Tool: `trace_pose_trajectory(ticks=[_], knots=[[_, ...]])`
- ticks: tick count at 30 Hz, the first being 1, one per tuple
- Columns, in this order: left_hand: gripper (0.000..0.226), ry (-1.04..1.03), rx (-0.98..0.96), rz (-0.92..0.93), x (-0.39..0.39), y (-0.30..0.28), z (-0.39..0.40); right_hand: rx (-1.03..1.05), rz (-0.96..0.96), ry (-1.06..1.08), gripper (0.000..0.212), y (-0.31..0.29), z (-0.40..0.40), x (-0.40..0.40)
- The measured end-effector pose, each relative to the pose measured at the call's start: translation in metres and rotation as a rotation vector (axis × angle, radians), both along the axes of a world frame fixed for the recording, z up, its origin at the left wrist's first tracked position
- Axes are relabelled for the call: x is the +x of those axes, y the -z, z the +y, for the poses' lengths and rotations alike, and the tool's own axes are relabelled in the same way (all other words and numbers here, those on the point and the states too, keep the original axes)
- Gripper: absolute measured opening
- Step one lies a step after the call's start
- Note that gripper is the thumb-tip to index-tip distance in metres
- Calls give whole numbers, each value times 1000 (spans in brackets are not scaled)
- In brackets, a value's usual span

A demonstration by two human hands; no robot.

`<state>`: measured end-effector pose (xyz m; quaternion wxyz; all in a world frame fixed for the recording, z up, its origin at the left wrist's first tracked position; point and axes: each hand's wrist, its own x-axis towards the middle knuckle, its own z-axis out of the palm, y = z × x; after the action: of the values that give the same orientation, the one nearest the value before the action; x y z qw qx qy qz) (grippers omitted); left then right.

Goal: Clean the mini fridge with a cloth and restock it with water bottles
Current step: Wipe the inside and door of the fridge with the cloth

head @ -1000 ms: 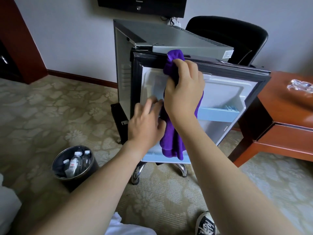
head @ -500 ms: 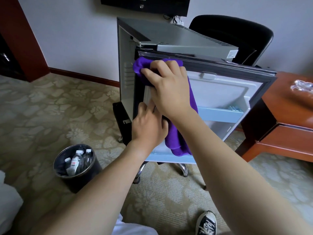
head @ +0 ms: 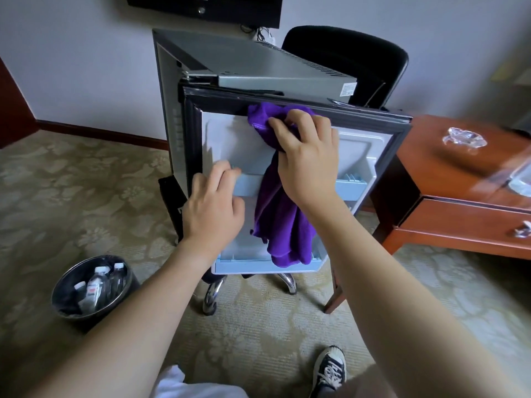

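Observation:
The grey mini fridge (head: 258, 61) stands with its door (head: 370, 145) swung open towards me, its white inner side showing. My right hand (head: 307, 156) grips a purple cloth (head: 281, 214) and presses it against the top of the door's inner side; the rest of the cloth hangs down over the door shelves. My left hand (head: 212, 208) rests on the left part of the door's middle shelf with its fingers over the shelf rail. Several water bottles (head: 97, 285) stand in a dark round bin (head: 69, 280) on the carpet at the lower left.
A black office chair (head: 359, 61) stands behind the fridge. A wooden desk (head: 459, 179) with a glass ashtray (head: 464, 139) is at the right. My shoe (head: 330, 369) is on the patterned carpet below. A black screen (head: 207, 7) hangs on the wall above.
My right hand has dragged the cloth from the door's upper left corner to the right along the top edge. The left hand stays at the door's left side.

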<state>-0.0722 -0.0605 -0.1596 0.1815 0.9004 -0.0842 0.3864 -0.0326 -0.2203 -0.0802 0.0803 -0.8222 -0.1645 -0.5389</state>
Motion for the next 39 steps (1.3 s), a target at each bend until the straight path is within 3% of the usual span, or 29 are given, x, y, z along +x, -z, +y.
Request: trace_pose_trajectory(ticks=[4,6,10,13,16,24,39], knots=[[30,-185,104,-49,0,-5,-16,47,48,-5,52,-2,-8,-3],[25,-151,149,-59,1,-13,-34,79,91,-2,53,-3,-8,-3],[48,8,273,52,6,-15,-71,98,110,-8,51,-3,-13,0],[43,-37,253,136,11,-16,-72,57,90,-19,50,-2,-24,2],[32,-18,226,89,14,-17,-66,59,58,-21,48,-2,-40,4],[43,-20,194,41,7,-11,-64,72,-18,39,48,6,-71,-3],[34,-12,130,-18,9,-9,-62,346,97,225,49,17,-141,-14]])
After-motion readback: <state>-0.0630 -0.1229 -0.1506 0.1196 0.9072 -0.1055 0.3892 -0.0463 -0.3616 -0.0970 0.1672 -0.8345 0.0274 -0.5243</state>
